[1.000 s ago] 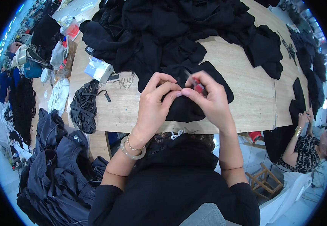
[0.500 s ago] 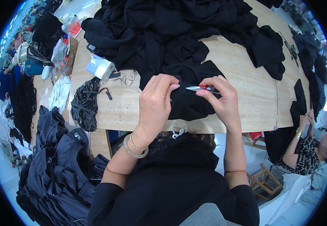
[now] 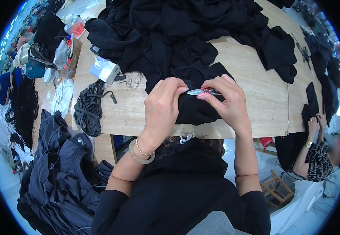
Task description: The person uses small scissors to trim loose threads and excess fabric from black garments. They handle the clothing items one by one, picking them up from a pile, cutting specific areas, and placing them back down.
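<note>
In my right hand [image 3: 232,102] is a small pair of thread snips [image 3: 194,92] with silvery blades and some red on the grip. The blades point left, and their tips come close to the fingertips of my left hand [image 3: 162,103]. Thumb and forefinger of that left hand are pinched together at the black cloth [image 3: 196,111]; whether a loose thread is also between them is too small to tell. This cloth lies rumpled on the wooden table [image 3: 128,111] beneath both hands, near the front edge.
A large heap of black garments [image 3: 177,27] spreads across the far side. On the left are a tissue box [image 3: 104,70], a bundle of dark straps [image 3: 88,111] and dark grey garments [image 3: 58,156]. A co-worker [image 3: 319,156] handles black fabric at the right, near a wooden stool [image 3: 275,188].
My right hand has brought the snips left, so the blade tips now reach my left fingertips. My left hand has hardly moved. The co-worker's hands have shifted slightly.
</note>
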Tool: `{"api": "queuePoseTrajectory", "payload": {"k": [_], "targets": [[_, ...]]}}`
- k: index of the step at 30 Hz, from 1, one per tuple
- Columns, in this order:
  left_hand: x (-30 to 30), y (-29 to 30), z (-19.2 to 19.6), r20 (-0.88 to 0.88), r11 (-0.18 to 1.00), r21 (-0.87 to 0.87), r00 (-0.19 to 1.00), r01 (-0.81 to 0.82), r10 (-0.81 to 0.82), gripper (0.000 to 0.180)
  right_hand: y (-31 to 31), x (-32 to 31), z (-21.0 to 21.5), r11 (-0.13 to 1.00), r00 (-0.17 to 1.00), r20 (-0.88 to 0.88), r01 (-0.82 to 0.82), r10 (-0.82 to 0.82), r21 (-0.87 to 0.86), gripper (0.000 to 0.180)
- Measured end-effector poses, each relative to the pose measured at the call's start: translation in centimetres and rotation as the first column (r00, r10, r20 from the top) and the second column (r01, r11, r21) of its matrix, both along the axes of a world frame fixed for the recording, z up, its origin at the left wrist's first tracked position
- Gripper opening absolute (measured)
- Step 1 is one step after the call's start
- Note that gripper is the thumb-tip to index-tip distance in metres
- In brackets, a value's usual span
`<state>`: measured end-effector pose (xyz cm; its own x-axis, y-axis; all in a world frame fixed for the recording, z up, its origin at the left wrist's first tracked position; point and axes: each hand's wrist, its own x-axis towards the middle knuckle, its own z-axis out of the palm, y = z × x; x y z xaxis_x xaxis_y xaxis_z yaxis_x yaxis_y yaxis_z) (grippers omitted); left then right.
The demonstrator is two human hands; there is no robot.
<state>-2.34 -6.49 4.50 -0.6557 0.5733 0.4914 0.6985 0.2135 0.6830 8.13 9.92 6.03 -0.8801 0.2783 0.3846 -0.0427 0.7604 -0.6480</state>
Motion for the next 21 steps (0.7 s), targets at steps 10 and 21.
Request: {"api": "queuePoseTrajectory", "payload": {"k": [10,21], "targets": [[-0.02,-0.23,0.12,0.016,1.0,0.014,1.0,0.01,-0.01,0.003,-0.5,-0.17,-0.28,1.0,1.0,-0.01,0.02,-0.02,0.004,0.021],[0.06,-0.32,0.06,0.052,1.0,0.015,0.998,0.021,-0.022,0.004,-0.97,-0.61,-0.35,0.997,0.999,-0.04,0.013,-0.009,0.08,0.021]]}}
